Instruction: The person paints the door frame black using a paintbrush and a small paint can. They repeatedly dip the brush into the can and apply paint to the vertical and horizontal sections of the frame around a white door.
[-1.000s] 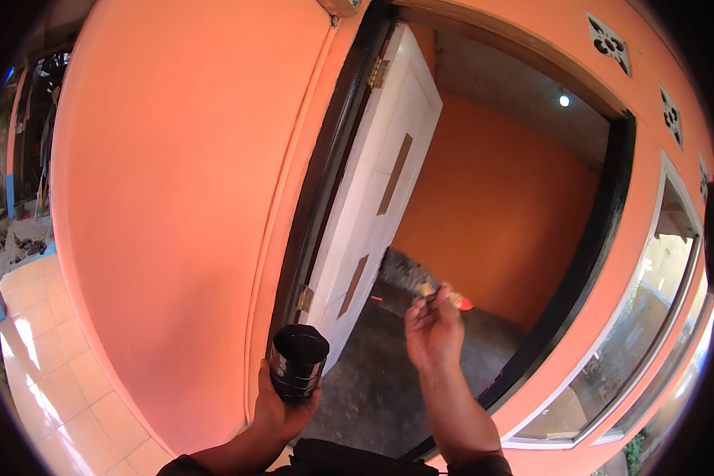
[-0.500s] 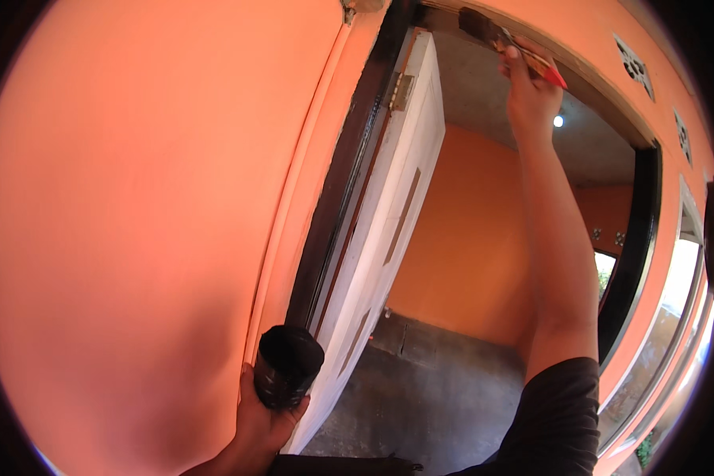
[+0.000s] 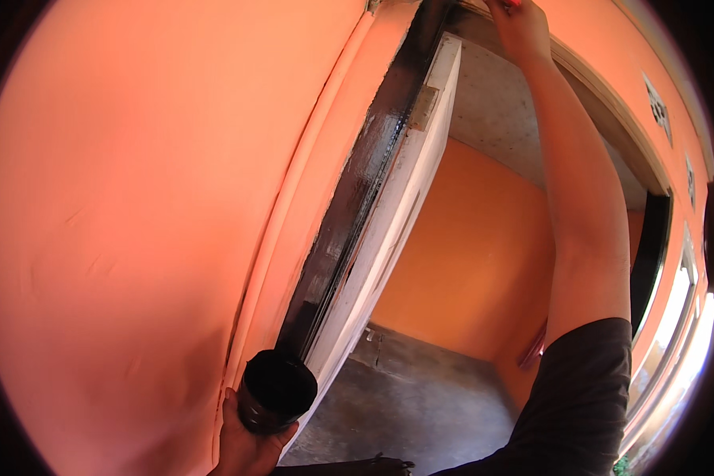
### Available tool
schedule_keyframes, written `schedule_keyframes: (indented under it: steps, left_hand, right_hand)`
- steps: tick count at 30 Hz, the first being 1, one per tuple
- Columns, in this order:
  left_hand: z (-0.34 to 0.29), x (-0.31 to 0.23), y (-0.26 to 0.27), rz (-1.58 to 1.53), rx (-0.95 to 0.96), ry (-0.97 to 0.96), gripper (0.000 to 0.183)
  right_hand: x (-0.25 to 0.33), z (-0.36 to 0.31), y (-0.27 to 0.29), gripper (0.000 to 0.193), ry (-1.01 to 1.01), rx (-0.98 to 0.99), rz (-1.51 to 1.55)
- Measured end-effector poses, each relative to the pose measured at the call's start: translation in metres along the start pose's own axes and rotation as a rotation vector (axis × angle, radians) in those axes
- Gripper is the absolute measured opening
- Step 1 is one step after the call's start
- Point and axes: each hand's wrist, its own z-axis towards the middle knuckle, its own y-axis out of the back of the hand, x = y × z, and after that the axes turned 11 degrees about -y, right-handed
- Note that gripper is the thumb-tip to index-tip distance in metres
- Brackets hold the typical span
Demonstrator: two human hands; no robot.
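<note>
My left hand (image 3: 246,446), low in the view, is closed round a black cup-like container (image 3: 255,408), its mouth tilted toward me and its inside dark. My right arm reaches up to the top edge, where my right hand (image 3: 525,30) grips a paintbrush. Only a bit of the red handle (image 3: 516,2) shows; the bristles are out of the picture. That hand is by the left part of the door frame's top beam (image 3: 563,59), brownish with a dark stretch near the corner. The left jamb (image 3: 361,178) is glossy black and wet-looking.
A white door (image 3: 420,186) with a metal hinge (image 3: 424,109) stands open inward beside the left jamb. The right jamb (image 3: 653,246) is black. Orange wall (image 3: 135,198) fills the left side. Through the doorway are a grey floor (image 3: 420,404) and an orange inner wall (image 3: 472,246).
My right hand has gone up and toward the frame's left corner, taking the brush mostly out of view. The view has shifted and tilted; the container sits slightly lower and further left.
</note>
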Motion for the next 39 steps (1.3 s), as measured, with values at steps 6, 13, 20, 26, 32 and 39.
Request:
schedule_keyframes:
  steps: [6,13,20,26,32,39]
  left_hand:
    - [0.005,-0.007,0.001,0.005,0.030,0.004,0.065]
    - [0.007,-0.013,-0.002,0.001,0.061,0.029,0.064]
    - [0.010,-0.014,0.001,-0.060,0.099,0.064,0.062]
    - [0.011,-0.014,0.009,-0.093,0.122,0.067,0.062]
    - [0.010,-0.017,0.003,-0.096,0.104,0.086,0.060]
    - [0.007,-0.016,-0.002,-0.037,0.047,0.049,0.061]
  right_hand:
    - [0.016,0.004,-0.018,0.015,-0.072,0.024,-0.132]
    - [-0.006,0.011,-0.010,0.019,0.120,0.015,-0.311]
    - [-0.007,0.006,0.011,0.017,0.010,0.077,-0.286]
    - [0.008,0.003,0.031,0.014,0.082,0.068,-0.401]
    - [0.012,0.023,0.023,0.011,0.127,0.101,-0.172]
    - [0.003,0.033,-0.004,0.013,0.154,0.063,-0.305]
